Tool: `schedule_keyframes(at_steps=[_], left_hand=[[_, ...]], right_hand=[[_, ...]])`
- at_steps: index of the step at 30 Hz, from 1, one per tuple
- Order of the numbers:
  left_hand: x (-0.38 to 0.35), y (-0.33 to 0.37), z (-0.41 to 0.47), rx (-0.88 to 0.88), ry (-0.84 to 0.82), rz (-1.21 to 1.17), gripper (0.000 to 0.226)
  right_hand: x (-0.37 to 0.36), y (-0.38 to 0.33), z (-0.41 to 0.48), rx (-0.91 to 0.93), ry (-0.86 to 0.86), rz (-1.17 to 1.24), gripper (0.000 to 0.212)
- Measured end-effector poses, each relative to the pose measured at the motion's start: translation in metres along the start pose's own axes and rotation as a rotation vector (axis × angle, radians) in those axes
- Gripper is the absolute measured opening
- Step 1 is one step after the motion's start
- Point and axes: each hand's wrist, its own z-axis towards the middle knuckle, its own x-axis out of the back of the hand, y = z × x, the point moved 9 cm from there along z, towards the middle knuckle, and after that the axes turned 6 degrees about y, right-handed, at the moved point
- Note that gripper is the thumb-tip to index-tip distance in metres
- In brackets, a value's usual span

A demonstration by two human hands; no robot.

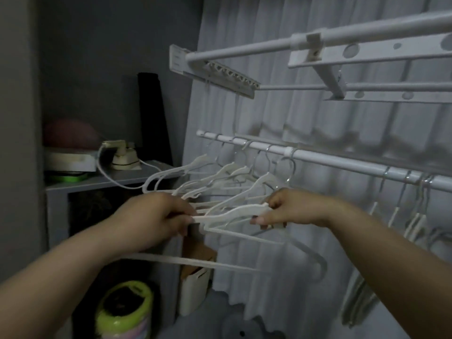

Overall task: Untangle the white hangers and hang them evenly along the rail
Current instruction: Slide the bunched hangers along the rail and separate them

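Observation:
A tangled bunch of white hangers (pixel 220 182) hangs by metal hooks from the left part of the white rail (pixel 342 163). One white hanger (pixel 234 212) lies tilted in front of the bunch. My left hand (pixel 156 216) pinches its left arm, and my right hand (pixel 288 207) grips it near the neck. Further right, several more white hangers (pixel 415 216) hang from the same rail, close together. A lower hanger bar (pixel 186 261) sticks out beneath my left forearm.
A white drying rack (pixel 318 42) juts out above the rail. White curtains (pixel 305 113) hang behind. At left, a grey shelf (pixel 102 179) carries a small iron (pixel 122 155) with its cord. Below stand a cardboard box (pixel 195 282) and a green-lidded tub (pixel 124 311).

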Motion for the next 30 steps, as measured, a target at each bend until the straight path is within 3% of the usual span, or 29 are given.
schedule_keyframes(at_steps=[3, 5, 7, 11, 13, 16, 19, 21, 24, 28, 30], left_hand=[[0.015, -0.023, -0.026, 0.063, -0.121, -0.218, 0.020], [0.018, -0.034, -0.044, 0.086, -0.193, -0.335, 0.033], [0.017, -0.048, -0.059, 0.116, -0.227, -0.373, 0.036], [0.016, -0.084, -0.077, 0.253, -0.118, -0.274, 0.014], [0.018, -0.092, -0.081, 0.290, -0.049, -0.222, 0.021], [0.015, -0.079, -0.088, 0.312, -0.040, -0.418, 0.026], [0.004, -0.047, -0.098, 0.323, -0.189, -0.666, 0.015], [-0.005, -0.032, -0.104, 0.332, -0.298, -0.729, 0.024], [-0.004, -0.028, -0.104, 0.309, -0.332, -0.608, 0.023], [-0.017, -0.023, -0.110, 0.237, -0.502, -0.480, 0.013], [-0.022, -0.024, -0.106, 0.197, -0.503, -0.387, 0.024]], right_hand=[[-0.025, -0.049, -0.004, 0.101, -0.070, 0.117, 0.024], [-0.041, -0.073, -0.011, 0.136, -0.104, 0.204, 0.033], [-0.059, -0.088, -0.016, 0.153, -0.134, 0.240, 0.028], [-0.089, -0.113, -0.022, 0.163, -0.140, 0.329, 0.021], [-0.095, -0.117, -0.018, 0.122, -0.081, 0.365, 0.027], [-0.106, -0.113, -0.011, -0.003, -0.020, 0.349, 0.027], [-0.117, -0.105, -0.005, -0.148, 0.024, 0.361, 0.021], [-0.120, -0.100, -0.001, -0.216, 0.075, 0.384, 0.025], [-0.117, -0.095, 0.004, -0.251, 0.157, 0.385, 0.031], [-0.114, -0.083, 0.005, -0.302, 0.187, 0.333, 0.043], [-0.113, -0.078, 0.005, -0.308, 0.186, 0.331, 0.048]])
